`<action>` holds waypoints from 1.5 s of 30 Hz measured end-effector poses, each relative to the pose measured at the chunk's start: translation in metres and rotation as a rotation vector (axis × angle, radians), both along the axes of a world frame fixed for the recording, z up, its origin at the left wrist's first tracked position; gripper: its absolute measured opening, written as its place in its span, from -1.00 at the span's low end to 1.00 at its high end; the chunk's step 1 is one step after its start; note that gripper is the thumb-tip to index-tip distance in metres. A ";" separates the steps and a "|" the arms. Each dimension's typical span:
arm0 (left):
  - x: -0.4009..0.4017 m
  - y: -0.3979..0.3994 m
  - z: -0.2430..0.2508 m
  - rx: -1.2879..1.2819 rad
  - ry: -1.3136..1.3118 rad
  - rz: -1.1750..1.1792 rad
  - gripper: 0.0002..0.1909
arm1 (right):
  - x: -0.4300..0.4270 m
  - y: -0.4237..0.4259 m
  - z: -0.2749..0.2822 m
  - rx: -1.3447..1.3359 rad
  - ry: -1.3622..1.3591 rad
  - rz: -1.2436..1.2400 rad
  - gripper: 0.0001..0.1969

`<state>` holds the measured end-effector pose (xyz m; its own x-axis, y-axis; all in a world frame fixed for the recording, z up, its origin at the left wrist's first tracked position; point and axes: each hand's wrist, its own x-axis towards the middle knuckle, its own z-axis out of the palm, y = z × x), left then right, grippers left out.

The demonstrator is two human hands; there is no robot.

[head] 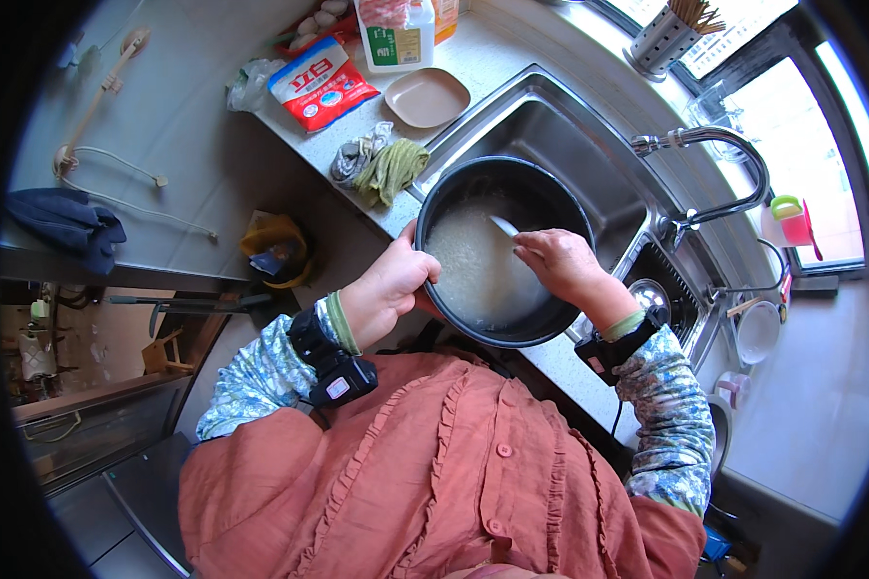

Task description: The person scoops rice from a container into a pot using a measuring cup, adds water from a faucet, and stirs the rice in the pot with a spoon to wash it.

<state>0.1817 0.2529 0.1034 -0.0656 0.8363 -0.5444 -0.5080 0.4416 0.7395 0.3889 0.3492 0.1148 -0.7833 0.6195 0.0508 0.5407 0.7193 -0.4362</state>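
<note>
A round dark pot (543,184) is held in front of my body, over the front edge of the sink. Inside it lie pale grains, apparently rice, in cloudy liquid (471,250). My left hand (389,288) grips the pot's left side, with the thumb near the rim and the other fingers partly hidden beneath. Over the pot, my right hand (561,264) is closed around a light-coloured utensil, perhaps a spoon (505,226). The utensil's visible end points up and left over the contents; the rest is hidden by the hand.
Beyond the pot is a stainless steel sink (586,145) with a curved chrome faucet (753,163). Crumpled cloths (387,170), a beige plate (427,98) and a red-and-blue bag (324,83) lie on the counter to the left. A drain basket (662,279) sits at right.
</note>
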 end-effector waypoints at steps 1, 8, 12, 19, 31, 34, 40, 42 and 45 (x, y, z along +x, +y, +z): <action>-0.003 -0.005 -0.004 -0.001 -0.007 0.002 -0.22 | -0.004 -0.005 -0.003 -0.041 -0.011 0.012 -0.78; -0.009 -0.025 -0.028 0.028 0.019 -0.070 -0.29 | -0.030 -0.072 0.009 -0.226 0.116 0.106 -0.84; -0.020 -0.032 -0.035 0.042 0.042 -0.174 -0.33 | -0.026 -0.097 0.020 -0.348 0.064 0.004 -0.84; -0.029 -0.036 -0.052 0.295 0.527 -0.073 -0.39 | -0.012 -0.084 0.036 0.119 -0.050 -0.239 -0.81; -0.014 -0.009 -0.058 0.346 0.636 0.317 -0.83 | -0.023 -0.109 0.019 0.101 -0.152 -0.068 -0.76; -0.011 -0.010 -0.056 0.366 0.562 0.352 -0.83 | -0.029 -0.119 0.021 0.017 -0.156 -0.045 -0.75; -0.008 -0.008 -0.056 0.401 0.515 0.396 -0.85 | -0.033 -0.099 -0.010 -0.664 0.207 -0.364 -0.73; -0.010 -0.009 -0.057 0.377 0.543 0.374 -0.84 | -0.029 -0.089 -0.006 -0.843 0.416 -0.477 -0.75; -0.011 -0.007 -0.059 0.363 0.534 0.331 -0.82 | -0.019 -0.064 -0.005 -0.372 0.365 -0.426 -0.76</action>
<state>0.1710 0.2455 0.0441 -0.5259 0.8485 -0.0588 -0.1012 0.0062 0.9948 0.3703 0.2848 0.1103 -0.4397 0.8981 -0.0111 0.5151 0.2420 -0.8223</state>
